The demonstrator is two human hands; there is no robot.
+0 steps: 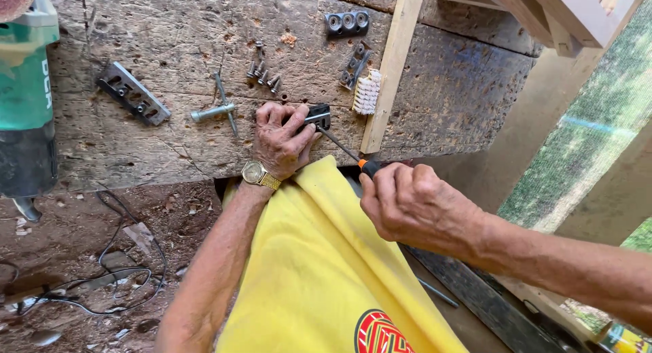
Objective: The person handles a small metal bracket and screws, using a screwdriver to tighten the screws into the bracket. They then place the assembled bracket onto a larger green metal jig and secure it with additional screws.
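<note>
Now: both hands on the small metal block at the bench edge

Your left hand (280,141) lies flat-fingered over a small dark metal block (318,115), pressing it down on the worn wooden workbench (156,47) close to its near edge; the fingers curl around the block's left side and a gold wristwatch (256,173) sits on that wrist. Your right hand (407,203) is clenched around the handle of a screwdriver (353,156), of which only an orange and black bit shows past the knuckles. Its thin shaft runs up and to the left, and the tip meets the block just beside your left thumb.

Just left of the held block lie a T-shaped metal wrench (216,110) and, above your fingers, a small cluster of loose screws (263,75). To the right of the block, a white-bristled brush (367,91) rests against a pale wooden slat (392,68) that crosses the bench top. Beside the brush's upper end lies a narrow bracket with holes (356,64), and above that a dark plate with three round holes (347,22). Well off to the left, a longer grey metal bar with holes (132,93) lies at an angle. A green power tool (26,95) stands at the far left edge, and black cable (129,271) trails over the dirt floor below. Your yellow shirt (319,271) fills the lower middle.
</note>
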